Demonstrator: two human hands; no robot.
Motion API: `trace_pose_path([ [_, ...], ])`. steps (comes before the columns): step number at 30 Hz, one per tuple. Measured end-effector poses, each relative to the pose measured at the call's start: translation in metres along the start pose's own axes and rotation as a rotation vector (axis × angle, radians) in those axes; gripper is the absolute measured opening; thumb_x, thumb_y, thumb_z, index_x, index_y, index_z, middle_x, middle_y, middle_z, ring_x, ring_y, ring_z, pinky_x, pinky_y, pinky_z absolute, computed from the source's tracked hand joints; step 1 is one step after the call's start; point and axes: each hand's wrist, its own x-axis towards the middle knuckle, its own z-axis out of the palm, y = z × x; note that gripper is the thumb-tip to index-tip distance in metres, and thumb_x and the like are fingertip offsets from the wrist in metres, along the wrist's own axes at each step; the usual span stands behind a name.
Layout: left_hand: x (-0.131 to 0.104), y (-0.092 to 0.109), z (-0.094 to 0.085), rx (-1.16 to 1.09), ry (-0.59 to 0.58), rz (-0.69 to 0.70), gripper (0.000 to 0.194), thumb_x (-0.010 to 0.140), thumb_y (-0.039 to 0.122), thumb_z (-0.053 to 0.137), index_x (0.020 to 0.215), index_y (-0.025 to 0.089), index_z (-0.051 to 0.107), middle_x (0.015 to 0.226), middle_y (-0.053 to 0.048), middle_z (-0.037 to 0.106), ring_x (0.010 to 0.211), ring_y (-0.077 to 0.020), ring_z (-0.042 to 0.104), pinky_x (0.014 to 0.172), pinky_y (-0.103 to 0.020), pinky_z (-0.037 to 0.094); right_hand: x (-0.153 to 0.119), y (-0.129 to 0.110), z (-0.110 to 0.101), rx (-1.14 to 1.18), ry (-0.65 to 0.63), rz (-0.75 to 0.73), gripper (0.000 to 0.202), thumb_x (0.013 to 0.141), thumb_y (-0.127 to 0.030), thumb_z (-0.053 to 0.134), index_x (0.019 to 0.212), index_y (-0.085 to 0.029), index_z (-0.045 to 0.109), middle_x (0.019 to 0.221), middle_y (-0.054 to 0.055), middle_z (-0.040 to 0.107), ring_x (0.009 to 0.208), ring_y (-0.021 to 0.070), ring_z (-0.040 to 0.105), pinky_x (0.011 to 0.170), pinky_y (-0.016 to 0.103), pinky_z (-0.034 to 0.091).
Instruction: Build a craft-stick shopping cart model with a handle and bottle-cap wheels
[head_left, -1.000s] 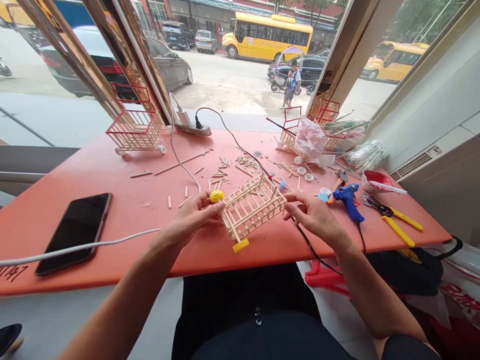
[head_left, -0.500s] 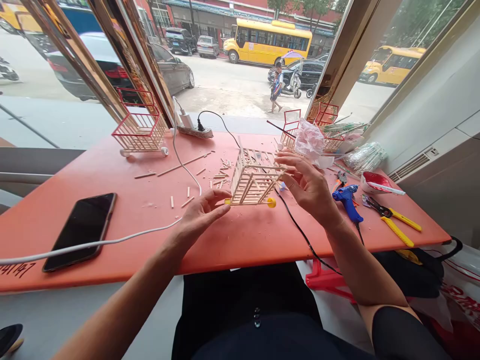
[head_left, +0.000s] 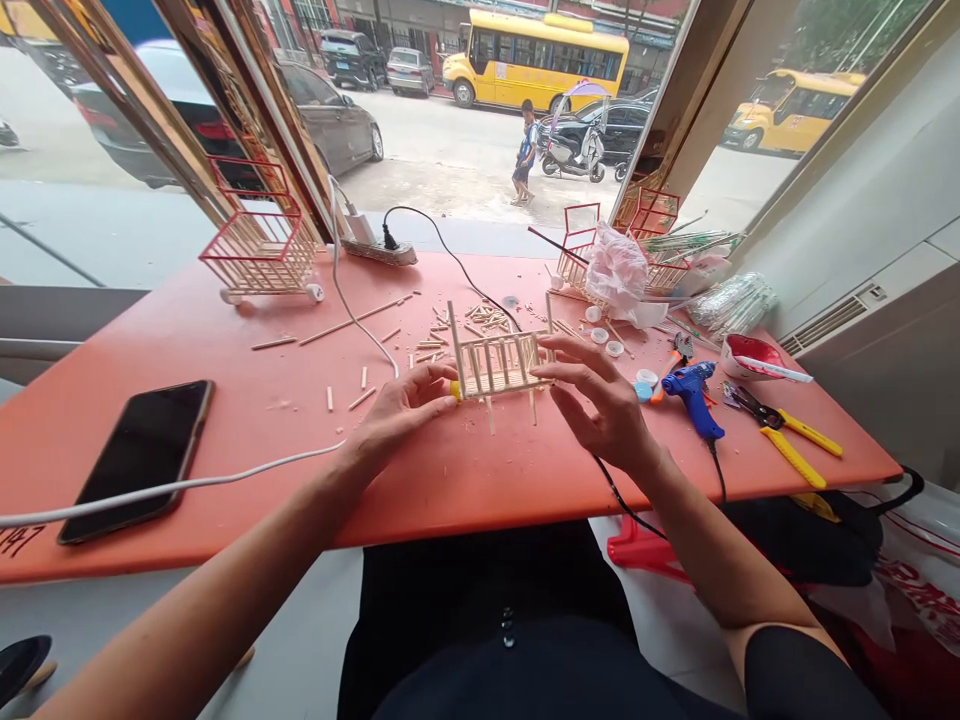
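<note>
Between my two hands is a small frame of pale wooden sticks (head_left: 499, 366), tilted above the table, with stick ends pointing up and down. My left hand (head_left: 411, 402) pinches its left end at a yellow wheel (head_left: 455, 390). At the right end, the thumb and fingers of my right hand (head_left: 600, 405) close on the frame's sticks. Cut stick pieces (head_left: 487, 318) lie behind the frame. White round caps (head_left: 614, 348) and a blue cap (head_left: 643, 392) are to the right of it.
A red-and-stick cart (head_left: 262, 250) stands back left, a phone (head_left: 142, 460) front left. A blue glue gun (head_left: 691, 390), yellow-handled pliers (head_left: 795, 440) and a red bowl (head_left: 752, 357) lie right. A white cable (head_left: 255, 473) crosses the left side.
The frame has been turned, so its slatted side now faces me and sticks point down. My right hand has shifted lower along it. The view has moved slightly.
</note>
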Motion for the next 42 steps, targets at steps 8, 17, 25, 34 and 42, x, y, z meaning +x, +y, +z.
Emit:
trace_pose_path([
  [8,0.002,0.001,0.001,-0.027,0.017,0.066,0.045,0.070,0.046,0.092,0.101,0.021,0.072,0.128,-0.013,0.074,0.139,-0.0389,0.056,0.122,-0.050,0.038,-0.024,-0.004,0.005,0.004,-0.026,-0.041,0.041,0.098,-0.004,0.056,0.130,-0.026,0.067,0.150,0.012,0.061,0.139,0.0225,0.061,0.107,0.040,0.059],
  [17,-0.006,0.004,0.004,0.056,0.089,0.070,0.034,0.073,0.037,0.089,0.101,0.023,0.076,0.122,-0.010,0.077,0.137,-0.0395,0.058,0.115,-0.047,0.046,-0.044,-0.005,0.006,-0.011,-0.076,-0.076,0.042,0.095,-0.002,0.057,0.127,-0.026,0.070,0.150,0.011,0.064,0.145,0.0257,0.056,0.119,0.052,0.051],
  [25,-0.007,-0.003,0.001,0.101,0.142,0.069,0.035,0.071,0.028,0.086,0.102,0.021,0.073,0.120,-0.011,0.076,0.137,-0.0374,0.057,0.114,-0.047,0.045,-0.049,-0.008,0.005,-0.001,-0.103,-0.079,0.036,0.096,-0.002,0.055,0.120,-0.023,0.071,0.135,0.013,0.074,0.139,0.0242,0.062,0.109,0.046,0.057],
  [34,-0.015,-0.015,-0.007,0.237,0.206,0.185,0.036,0.083,0.026,0.076,0.118,0.022,0.068,0.138,-0.010,0.068,0.138,-0.0287,0.057,0.122,-0.043,0.036,-0.054,-0.014,0.004,-0.038,-0.047,-0.009,0.030,0.096,-0.006,0.057,0.113,-0.026,0.071,0.114,0.008,0.079,0.108,0.0222,0.073,0.091,0.041,0.059],
  [42,-0.053,0.004,0.009,0.172,0.219,0.058,0.035,0.082,0.034,0.079,0.112,0.021,0.068,0.108,-0.007,0.074,0.086,-0.0199,0.067,0.081,-0.034,0.055,-0.048,-0.007,0.011,-0.059,-0.200,0.477,0.010,0.098,-0.026,0.065,0.099,-0.021,0.074,0.093,0.005,0.073,0.079,0.0174,0.064,0.077,0.033,0.052],
])
